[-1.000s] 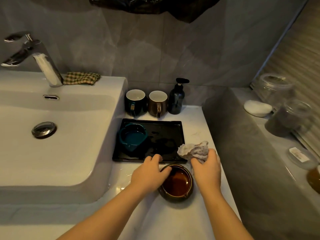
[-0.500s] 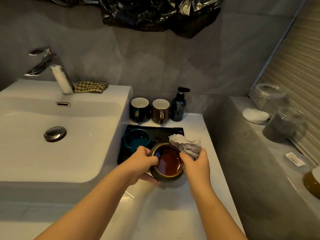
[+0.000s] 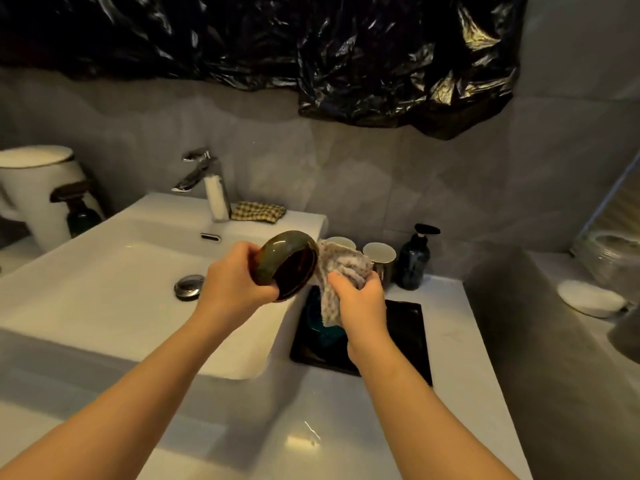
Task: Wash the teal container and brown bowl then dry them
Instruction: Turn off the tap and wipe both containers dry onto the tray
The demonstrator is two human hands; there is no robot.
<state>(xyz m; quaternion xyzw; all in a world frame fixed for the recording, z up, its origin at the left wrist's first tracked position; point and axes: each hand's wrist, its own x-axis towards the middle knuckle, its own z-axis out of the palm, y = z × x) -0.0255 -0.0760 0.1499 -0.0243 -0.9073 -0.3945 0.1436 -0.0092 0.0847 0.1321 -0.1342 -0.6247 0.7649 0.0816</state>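
Brown bowl (image 3: 287, 263) now raised and tipped, left hand (image 3: 232, 282) fingers round it, right hand (image 3: 362, 303) clutching cloth (image 3: 341, 268), seemingly touching rim.

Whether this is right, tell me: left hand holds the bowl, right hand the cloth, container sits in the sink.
Wrong. The head view shows the container on the tray, not in the sink. The left hand holds the bowl, the right hand the cloth.
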